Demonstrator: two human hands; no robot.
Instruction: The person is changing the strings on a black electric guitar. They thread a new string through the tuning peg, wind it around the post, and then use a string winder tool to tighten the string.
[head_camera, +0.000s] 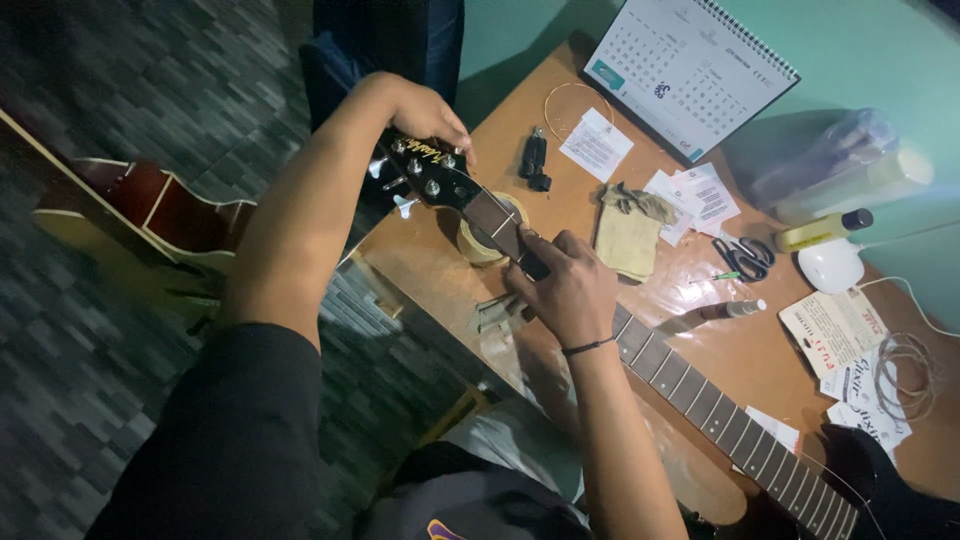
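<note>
My guitar neck (690, 385) lies slantwise across the bench (560, 215), running from the headstock (425, 170) at ten o'clock down to the body at five o'clock. My left hand (425, 110) rests over the top of the headstock, fingers curled down onto the far-side tuners (432, 187); whether it pinches one I cannot tell. My right hand (565, 285) sits closed on the neck just below the nut, fingertips pressed on the first frets, a dark band on the wrist. Under the neck near the nut stands a tape roll (478, 245).

At one o'clock from my right hand lies a folded cloth (628, 235), with paper slips (700, 195) beyond it. Scissors (745, 258) lie at three o'clock, a small bottle (825, 230) just past them. A desk calendar (690, 70) leans at the wall at one o'clock. A black winder (535, 160) lies at twelve o'clock. Coiled strings (905, 365) rest at the bench's right edge. Another guitar (150, 215) stands on the floor at nine o'clock.
</note>
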